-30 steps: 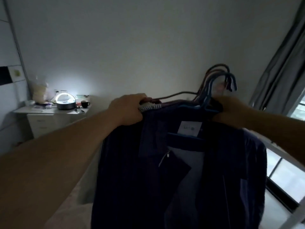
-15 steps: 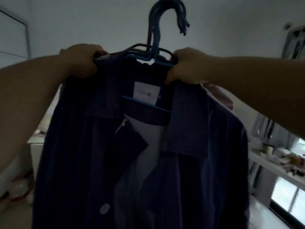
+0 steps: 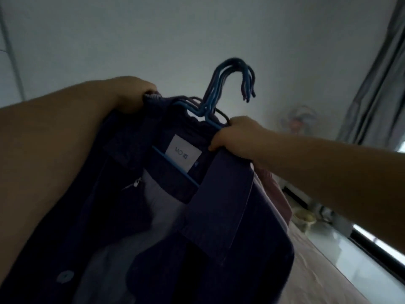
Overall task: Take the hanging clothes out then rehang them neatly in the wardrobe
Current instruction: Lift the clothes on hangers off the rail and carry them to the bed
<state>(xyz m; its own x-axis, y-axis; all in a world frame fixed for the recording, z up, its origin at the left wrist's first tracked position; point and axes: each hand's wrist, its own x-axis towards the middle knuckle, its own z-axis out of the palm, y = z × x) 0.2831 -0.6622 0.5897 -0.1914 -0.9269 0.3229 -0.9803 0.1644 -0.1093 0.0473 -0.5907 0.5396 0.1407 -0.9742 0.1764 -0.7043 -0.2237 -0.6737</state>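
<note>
I hold a bunch of clothes on several blue and dark hangers (image 3: pixel 221 88) up in front of me. The front garment is a dark navy shirt (image 3: pixel 214 216) with a white neck label, and a light garment shows inside its open front. A pink garment (image 3: pixel 276 194) peeks out behind it on the right. My left hand (image 3: pixel 133 93) grips the left shoulder of the bunch. My right hand (image 3: pixel 236 134) grips the right shoulder at the hanger arms. The hooks stand free in the air, tilted right. No wardrobe is in view.
A plain wall fills the background. Grey curtains (image 3: pixel 377 84) hang at the right, above a bright window sill (image 3: pixel 350 244) with small items. A pale bed surface (image 3: pixel 328 270) lies below right. The room is dim.
The clothes bunch has tilted and dropped somewhat in the view, and the view has turned to the right. Both hands keep the same grips on the shoulders.
</note>
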